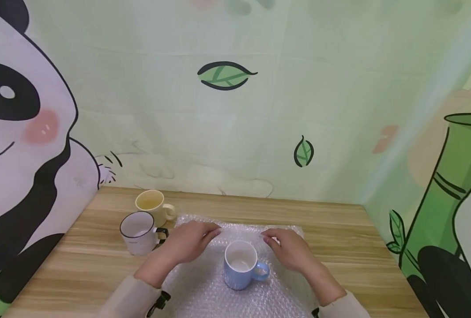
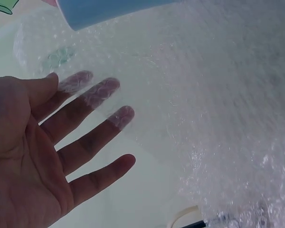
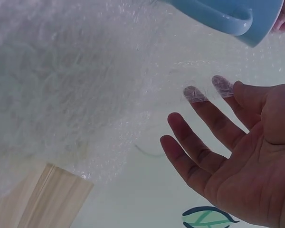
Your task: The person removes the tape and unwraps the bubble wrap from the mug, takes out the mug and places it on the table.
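A sheet of clear bubble wrap (image 1: 203, 282) covers the middle of the table, and a light blue mug (image 1: 239, 269) with a white inside stands upright on it, handle to the right. Beyond the mug on the left, my left hand (image 1: 189, 240) pinches the bubble wrap between thumb and forefinger. My right hand (image 1: 288, 247) pinches it likewise on the right. In the left wrist view several fingertips (image 2: 104, 90) show through the plastic, the little finger outside it. Two right fingertips (image 3: 194, 94) lie behind the film in the right wrist view.
Left of the wrap stand a cream-yellow mug (image 1: 156, 205) and, nearer, a white mug (image 1: 137, 234) with a dark rim and black handle, close by my left forearm. The wooden table (image 1: 350, 247) ends at a printed cloth backdrop (image 1: 259, 132).
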`<action>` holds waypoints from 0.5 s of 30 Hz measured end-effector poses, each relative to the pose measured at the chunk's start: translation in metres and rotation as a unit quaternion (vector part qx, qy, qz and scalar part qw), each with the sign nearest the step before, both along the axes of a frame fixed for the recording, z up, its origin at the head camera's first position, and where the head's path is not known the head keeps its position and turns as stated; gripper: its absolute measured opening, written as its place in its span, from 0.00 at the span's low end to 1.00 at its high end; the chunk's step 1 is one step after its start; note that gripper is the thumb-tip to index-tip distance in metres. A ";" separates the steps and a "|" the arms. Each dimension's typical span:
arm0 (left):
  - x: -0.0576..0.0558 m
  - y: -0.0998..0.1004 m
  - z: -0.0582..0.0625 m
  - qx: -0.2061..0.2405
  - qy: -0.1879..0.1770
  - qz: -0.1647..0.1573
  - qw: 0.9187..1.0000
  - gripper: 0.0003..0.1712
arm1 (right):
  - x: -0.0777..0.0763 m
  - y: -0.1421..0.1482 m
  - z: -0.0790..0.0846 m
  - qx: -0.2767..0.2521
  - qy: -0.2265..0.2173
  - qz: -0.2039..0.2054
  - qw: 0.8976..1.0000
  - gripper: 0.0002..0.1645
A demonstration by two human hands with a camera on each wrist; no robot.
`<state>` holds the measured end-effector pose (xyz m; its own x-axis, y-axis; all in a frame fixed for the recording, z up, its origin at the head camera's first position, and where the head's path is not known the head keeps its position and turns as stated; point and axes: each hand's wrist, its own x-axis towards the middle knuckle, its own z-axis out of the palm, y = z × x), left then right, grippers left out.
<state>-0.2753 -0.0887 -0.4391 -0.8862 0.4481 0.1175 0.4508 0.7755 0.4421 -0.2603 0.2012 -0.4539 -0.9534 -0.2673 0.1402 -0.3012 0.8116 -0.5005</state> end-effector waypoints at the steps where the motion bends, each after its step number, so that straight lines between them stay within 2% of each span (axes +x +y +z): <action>1: -0.003 0.001 -0.001 -0.001 0.001 0.004 1.000 0.17 | -0.001 0.000 0.000 0.001 -0.001 -0.002 1.000 0.12; 6: -0.014 0.007 -0.008 0.001 -0.001 0.028 1.000 0.19 | -0.008 -0.001 -0.002 0.007 0.004 -0.007 1.000 0.12; 15: -0.026 0.016 -0.020 0.000 -0.018 0.052 0.999 0.19 | -0.017 -0.003 -0.011 0.016 0.005 -0.008 1.000 0.14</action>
<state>-0.3018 -0.0725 -0.4588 -0.9314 0.3541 0.0844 0.3521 0.8173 0.4560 -0.2775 0.1979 -0.4645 -0.9561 -0.2571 0.1408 -0.2931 0.8317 -0.4715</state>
